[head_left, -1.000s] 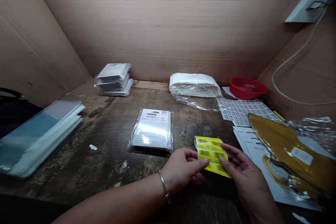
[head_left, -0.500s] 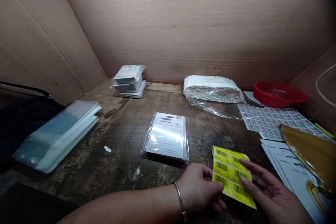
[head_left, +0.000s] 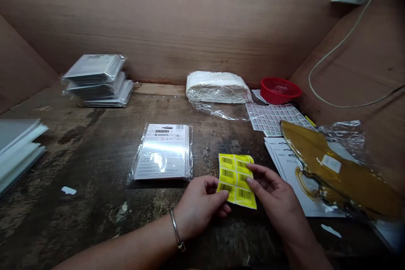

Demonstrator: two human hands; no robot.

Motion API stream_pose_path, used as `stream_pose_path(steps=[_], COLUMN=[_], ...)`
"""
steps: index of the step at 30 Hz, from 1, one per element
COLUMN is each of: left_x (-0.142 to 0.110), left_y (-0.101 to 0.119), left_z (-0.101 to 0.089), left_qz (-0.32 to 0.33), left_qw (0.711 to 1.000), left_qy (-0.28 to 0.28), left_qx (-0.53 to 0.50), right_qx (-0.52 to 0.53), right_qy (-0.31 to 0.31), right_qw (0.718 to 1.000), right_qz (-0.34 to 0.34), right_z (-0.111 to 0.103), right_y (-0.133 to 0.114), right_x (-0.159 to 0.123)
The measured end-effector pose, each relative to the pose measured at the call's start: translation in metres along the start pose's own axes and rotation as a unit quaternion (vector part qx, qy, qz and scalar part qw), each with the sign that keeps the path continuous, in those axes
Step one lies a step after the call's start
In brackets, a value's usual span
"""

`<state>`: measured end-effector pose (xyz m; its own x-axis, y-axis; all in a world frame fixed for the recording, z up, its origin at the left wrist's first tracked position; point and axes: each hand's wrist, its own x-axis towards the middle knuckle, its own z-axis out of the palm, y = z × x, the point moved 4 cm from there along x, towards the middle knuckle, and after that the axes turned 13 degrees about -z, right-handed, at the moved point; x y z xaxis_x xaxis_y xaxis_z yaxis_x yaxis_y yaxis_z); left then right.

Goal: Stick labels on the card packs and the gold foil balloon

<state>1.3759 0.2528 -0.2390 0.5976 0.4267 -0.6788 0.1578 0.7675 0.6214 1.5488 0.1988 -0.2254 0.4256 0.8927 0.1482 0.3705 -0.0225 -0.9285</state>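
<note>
Both my hands hold a small sheet of yellow barcode stickers (head_left: 236, 181) just above the table. My left hand (head_left: 204, 198), with a metal bangle at the wrist, pinches the sheet's lower left edge, thumb on top. At the right edge, the thumb and fingers of my right hand (head_left: 274, 192) are closed on the same sheet. To the left of the sheet lies a clear-wrapped pack of cards (head_left: 163, 154), its printed back facing up and glaring with light.
Wrapped packs (head_left: 95, 80) are stacked at the back left, clear plastic sleeves (head_left: 19, 147) at the left edge. Behind are a white bundle in plastic (head_left: 218, 86) and a red basket (head_left: 280, 93). A small-label sheet (head_left: 275, 117), white cards (head_left: 287, 164) and gold foil (head_left: 344, 173) lie right.
The view has turned to the right, so the things appear further left and a wall socket with a cable shows. Both hands still hold the sticker sheet in much the same grip.
</note>
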Motion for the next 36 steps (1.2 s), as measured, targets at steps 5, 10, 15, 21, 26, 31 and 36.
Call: stream_pose_path(steps=[5,10,15,21,26,31,36], left_x=[0.0,-0.002,-0.004,0.0,0.002,-0.001,-0.002], left_y=[0.0,0.001,0.002,0.002,0.002,0.002,0.004], left_z=[0.001,0.001,0.0,0.001,0.003,0.004,0.004], left_qz=[0.002,0.01,0.004,-0.034,-0.064,-0.071,-0.074], left_qw=[1.0,1.0,0.999,0.998,0.997,0.996,0.996], left_qy=[0.005,-0.008,-0.045,-0.057,-0.043,-0.045,-0.043], left_qx=[0.005,-0.007,-0.011,-0.023,-0.017,-0.014,-0.013], right_qx=[-0.288,-0.285,-0.267,-0.243,-0.251,-0.265,-0.265], right_qy=[0.052,-0.031,-0.045,-0.093,-0.098,-0.095,-0.103], right_qw=[0.896,0.879,0.898,0.901,0.896,0.892,0.889], right_qz=[-0.334,-0.38,-0.346,-0.348,-0.354,-0.354,-0.36], right_z=[0.0,0.024,0.028,0.026,0.024,0.023,0.024], right_y=[-0.051,-0.055,-0.045,-0.044,-0.045,-0.045,-0.048], right_x=[-0.023,-0.032,-0.025,-0.022,-0.022,-0.023,-0.023])
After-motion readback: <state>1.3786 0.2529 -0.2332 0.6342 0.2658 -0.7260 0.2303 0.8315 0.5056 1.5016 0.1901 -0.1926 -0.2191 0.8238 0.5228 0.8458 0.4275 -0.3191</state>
